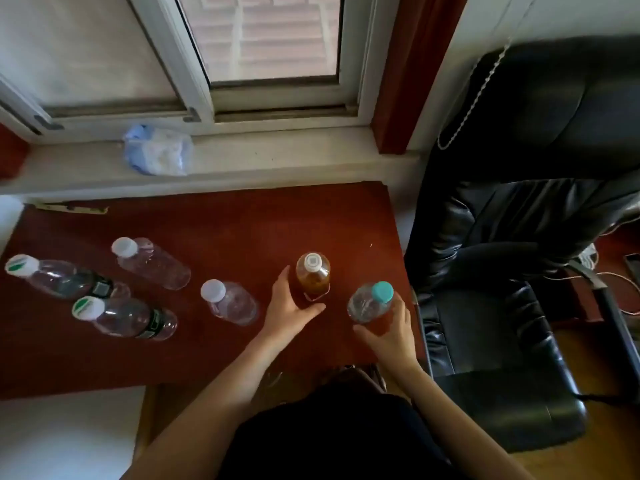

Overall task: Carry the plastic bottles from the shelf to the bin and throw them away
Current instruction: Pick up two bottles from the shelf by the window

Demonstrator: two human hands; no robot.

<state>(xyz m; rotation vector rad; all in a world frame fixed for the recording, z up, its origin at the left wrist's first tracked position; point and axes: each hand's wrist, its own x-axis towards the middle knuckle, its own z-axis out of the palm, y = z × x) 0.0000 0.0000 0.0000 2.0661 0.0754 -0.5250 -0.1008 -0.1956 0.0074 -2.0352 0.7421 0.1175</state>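
My left hand [287,306] curls round the amber bottle [312,277], likely heavier with liquid, and my right hand [391,334] grips the probably light, crushable teal-cap bottle [369,304] at its 4 o'clock on the shelf [207,230]; I'd hold both mid-body.

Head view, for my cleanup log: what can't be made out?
Bin: outside the head view.
Base of the amber-liquid plastic bottle: head view, behind the left grip.
Teal-capped clear plastic bottle in the right grip, lifted or not: steep head view.
Print on a clear bottle's green label: head view, too small.
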